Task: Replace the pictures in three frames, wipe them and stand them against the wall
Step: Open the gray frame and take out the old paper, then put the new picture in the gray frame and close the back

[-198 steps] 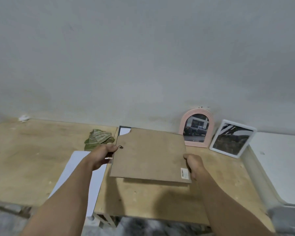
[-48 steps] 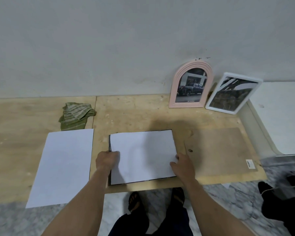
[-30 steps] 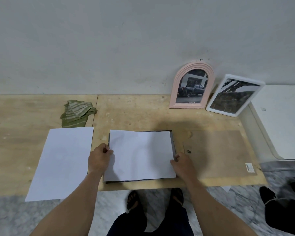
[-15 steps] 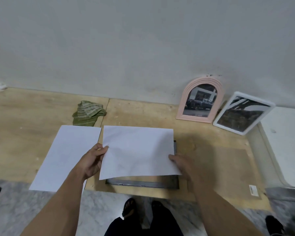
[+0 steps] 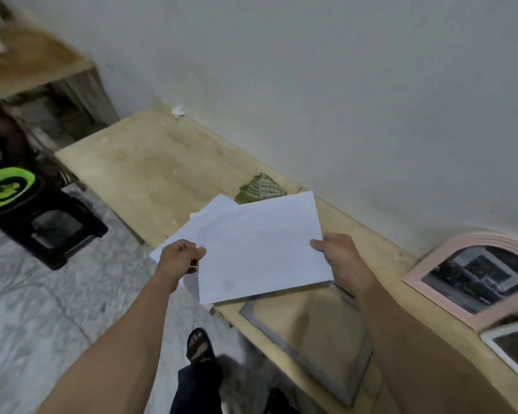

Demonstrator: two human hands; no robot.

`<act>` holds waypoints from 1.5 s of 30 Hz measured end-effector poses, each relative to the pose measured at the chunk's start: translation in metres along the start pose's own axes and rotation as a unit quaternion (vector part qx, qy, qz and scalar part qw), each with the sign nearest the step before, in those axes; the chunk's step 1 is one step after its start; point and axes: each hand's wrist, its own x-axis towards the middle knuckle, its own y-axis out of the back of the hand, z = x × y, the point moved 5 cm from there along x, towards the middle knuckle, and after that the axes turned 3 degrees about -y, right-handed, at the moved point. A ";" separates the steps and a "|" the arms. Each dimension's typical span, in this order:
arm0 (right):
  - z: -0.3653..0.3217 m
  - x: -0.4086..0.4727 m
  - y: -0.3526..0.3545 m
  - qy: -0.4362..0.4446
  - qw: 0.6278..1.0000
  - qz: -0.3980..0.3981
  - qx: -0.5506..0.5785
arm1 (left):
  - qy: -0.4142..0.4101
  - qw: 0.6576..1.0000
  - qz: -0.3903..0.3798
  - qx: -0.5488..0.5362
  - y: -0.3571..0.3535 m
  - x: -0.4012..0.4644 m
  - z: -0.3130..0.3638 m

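Your lifted white sheet (image 5: 260,249) hides most of the second sheet (image 5: 213,209) and the green cloth's (image 5: 259,188) lower part. The white frame (image 5: 509,351) is cut off (right edge), and the pink frame's (image 5: 473,276) photo blurs.

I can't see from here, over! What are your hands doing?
Left hand and right hand hold white sheet above empty dark frame. Nothing blocking.

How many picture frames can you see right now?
3: an empty dark frame flat on the bench under the held sheet, a pink arched frame leaning at the wall, and a white frame cut off at the right edge.
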 end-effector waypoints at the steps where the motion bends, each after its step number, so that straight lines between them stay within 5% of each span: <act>1: -0.018 0.009 -0.018 0.015 1.000 -0.006 -0.021 | 0.005 1.000 0.030 -0.010 0.017 0.006 -0.003; 9: -0.138 0.095 -0.201 0.064 0.987 -0.019 -0.147 | 0.077 0.984 0.158 -0.020 0.142 0.095 -0.016; 22: -0.217 0.244 -0.373 0.110 0.911 0.013 -0.396 | 0.113 0.975 0.190 0.007 0.206 0.232 0.003; 29: -0.207 0.242 -0.369 0.168 0.869 0.001 -0.465 | 0.118 0.973 0.192 0.038 0.199 0.216 -0.005; 37: -0.132 0.201 -0.292 0.112 0.840 -0.122 -0.517 | 0.188 0.969 0.148 -0.055 0.139 0.117 -0.070; 41: -0.105 0.187 -0.268 0.114 0.841 -0.139 -0.511 | 0.184 0.973 0.125 -0.065 0.107 0.079 -0.080; 45: -0.096 0.175 -0.260 0.105 0.861 -0.125 -0.482 | 0.161 0.970 0.183 -0.002 0.094 0.070 -0.074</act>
